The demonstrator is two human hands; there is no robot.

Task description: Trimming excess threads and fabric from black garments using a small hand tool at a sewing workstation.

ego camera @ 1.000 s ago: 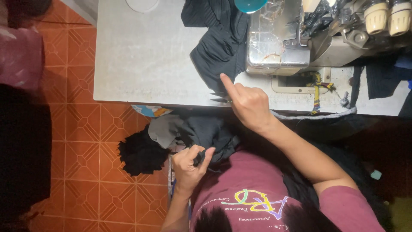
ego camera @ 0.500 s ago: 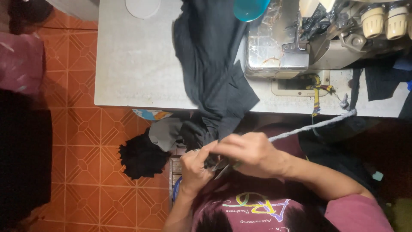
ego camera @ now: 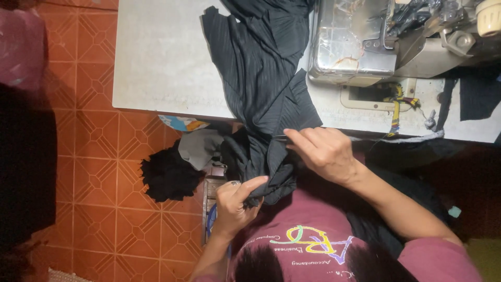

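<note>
Fabric [ego camera: 261,89] bunched; fingertips hidden.

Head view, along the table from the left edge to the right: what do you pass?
Orange tiled floor → bare pale grey tabletop → black pleated fabric → metal sewing machine → dark cloth scrap at the right edge.

Dim warm light, deep shadows, soft focus

Black ribbed fabric [ego camera: 266,89], pale grey table [ego camera: 162,57], silver-grey sewing machine [ego camera: 360,42], orange geometric-patterned floor tiles [ego camera: 94,156], maroon shirt [ego camera: 308,235] with multicoloured print.
</note>
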